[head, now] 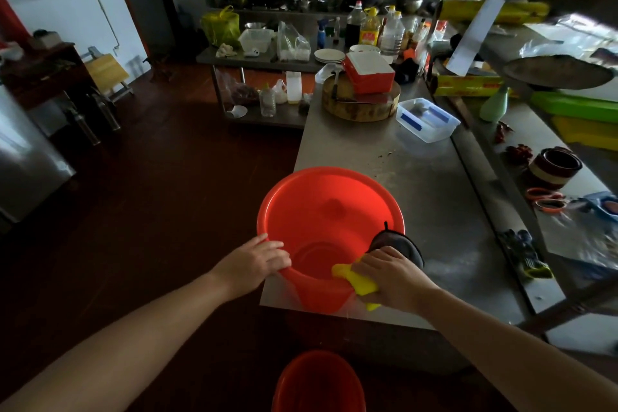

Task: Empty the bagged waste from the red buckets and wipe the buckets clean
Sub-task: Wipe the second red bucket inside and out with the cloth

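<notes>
Here, the red bucket (329,201) sits at the near left corner of the steel tabletop (434,204), its lower wall hanging past the near edge. Nothing lies inside it. The left hand (257,261) grips the rim on the near left, fingers (277,249) curled over the lip. The right hand (391,274) holds a yellow cloth (359,281), its fingers closed round it, and presses it on the near right rim, with one end of the cloth hanging outside the wall. Just behind that hand a dark grey pad (403,244) rests against the rim (what it is, I cannot tell). A second red bucket (317,385) stands on the floor below, beside the tabletop's near edge. Farther back on the tabletop are a round chopping block (361,107) carrying a red box (369,74), and a clear plastic container (428,121).
</notes>
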`<state>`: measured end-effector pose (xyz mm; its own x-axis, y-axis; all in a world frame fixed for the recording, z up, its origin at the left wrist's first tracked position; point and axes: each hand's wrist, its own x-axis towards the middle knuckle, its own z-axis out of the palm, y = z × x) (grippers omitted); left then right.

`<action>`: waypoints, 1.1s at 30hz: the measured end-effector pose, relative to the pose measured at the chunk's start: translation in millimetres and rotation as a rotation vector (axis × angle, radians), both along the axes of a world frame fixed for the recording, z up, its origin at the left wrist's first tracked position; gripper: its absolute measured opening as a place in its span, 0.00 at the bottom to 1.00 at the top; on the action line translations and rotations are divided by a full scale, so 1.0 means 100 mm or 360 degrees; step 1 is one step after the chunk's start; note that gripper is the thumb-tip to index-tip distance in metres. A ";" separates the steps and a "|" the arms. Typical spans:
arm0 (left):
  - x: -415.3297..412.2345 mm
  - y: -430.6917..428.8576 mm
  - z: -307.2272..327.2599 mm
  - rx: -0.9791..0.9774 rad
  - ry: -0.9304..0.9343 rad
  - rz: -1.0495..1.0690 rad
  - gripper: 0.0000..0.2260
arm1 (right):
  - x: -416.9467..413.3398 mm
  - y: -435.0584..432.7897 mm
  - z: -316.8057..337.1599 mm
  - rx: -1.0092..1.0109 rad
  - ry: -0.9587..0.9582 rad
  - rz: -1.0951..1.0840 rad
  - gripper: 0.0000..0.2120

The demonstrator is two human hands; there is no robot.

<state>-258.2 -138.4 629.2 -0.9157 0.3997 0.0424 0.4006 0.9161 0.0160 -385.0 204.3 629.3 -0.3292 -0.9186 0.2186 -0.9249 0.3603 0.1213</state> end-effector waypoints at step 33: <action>0.05 0.48 0.02 0.0106 -0.0254 0.0089 0.20 | 0.15 -0.11 0.35 0.0660 -0.0378 -0.0501 0.27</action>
<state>-252.7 -90.5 631.7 -0.9336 0.3491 -0.0805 0.3366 0.9317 0.1367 -369.8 193.5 664.4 -0.5967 -0.7616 -0.2528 -0.8000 0.5892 0.1131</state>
